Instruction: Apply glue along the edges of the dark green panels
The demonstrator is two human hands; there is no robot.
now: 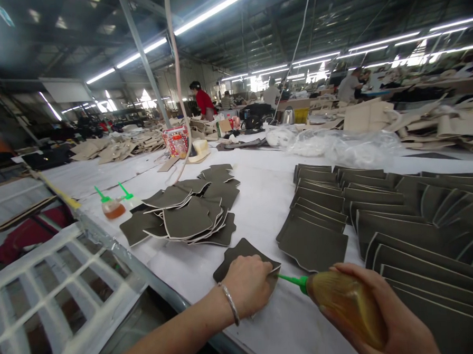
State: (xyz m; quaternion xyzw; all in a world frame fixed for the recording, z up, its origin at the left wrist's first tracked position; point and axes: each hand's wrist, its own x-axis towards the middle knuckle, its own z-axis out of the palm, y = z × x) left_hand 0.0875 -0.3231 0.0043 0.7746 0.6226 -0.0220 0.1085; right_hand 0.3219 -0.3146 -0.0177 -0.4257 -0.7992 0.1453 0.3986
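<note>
Green-tipped bottle (346, 306) in the right hand (398, 314), fingers curled round it — tip (292, 280) by a dark piece (236, 259), left hand (250, 282), fingers holding that piece, white tabletop (262, 207) below

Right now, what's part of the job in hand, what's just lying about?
In the job, by the look of it:
squeeze bottle, in the right hand
dark piece, under the left hand
loose dark pile
overlapped dark rows

Likely just lying about:
red patterned tub
clear plastic
pale pieces at the back
</note>
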